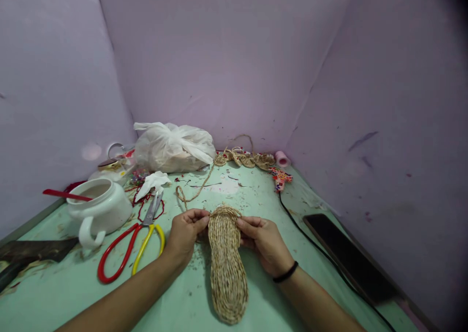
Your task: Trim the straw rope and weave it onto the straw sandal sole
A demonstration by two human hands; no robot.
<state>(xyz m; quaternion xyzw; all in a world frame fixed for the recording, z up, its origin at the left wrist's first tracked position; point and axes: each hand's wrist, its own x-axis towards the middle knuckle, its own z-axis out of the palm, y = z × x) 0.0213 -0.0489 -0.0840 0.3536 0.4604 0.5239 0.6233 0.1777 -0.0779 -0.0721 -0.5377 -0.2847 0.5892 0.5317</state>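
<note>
A sole-shaped piece of coiled straw rope point(227, 268) is held lengthwise in front of me over the green table. My left hand point(187, 232) pinches its upper left edge between thumb and fingers. On the opposite edge, my right hand point(263, 239) grips it with the thumb on top and the fingers partly hidden beneath. A loose tail of straw cord point(199, 193) runs from near my left hand toward the back of the table. Scissors point(146, 229) with one red and one yellow handle lie left of my left hand.
A white pot point(109, 207) with a red stick point(68, 194) stands at left, near a dark blade point(44, 249). Behind are a knotted plastic bag point(175, 149), small woven pieces point(244, 157) and a pink spool point(282, 159). A glue-gun-like wrapped tool point(281, 178) trails a black cable; a dark slab point(347, 254) lies right.
</note>
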